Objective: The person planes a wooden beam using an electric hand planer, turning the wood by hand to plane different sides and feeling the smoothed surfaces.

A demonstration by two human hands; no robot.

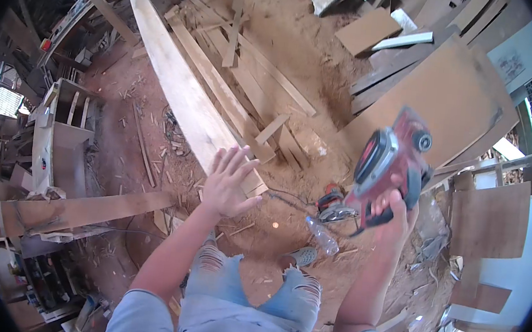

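Note:
My right hand grips the rear handle of a red electric planer, held up in the air to the right with its side toward me. A long pale wooden plank runs from the far upper left toward me. At its near end my left hand is spread flat, fingers apart, over the wood; it looks to be resting on the surface. Below the planer, a circular saw with a red and black body sits on the ground. A clear plastic bottle lies beside it.
Several loose boards lie on the dusty floor right of the plank. Large brown panels lean at the right. A wide board juts in from the left, near a wooden cabinet. A dark cord crosses the floor.

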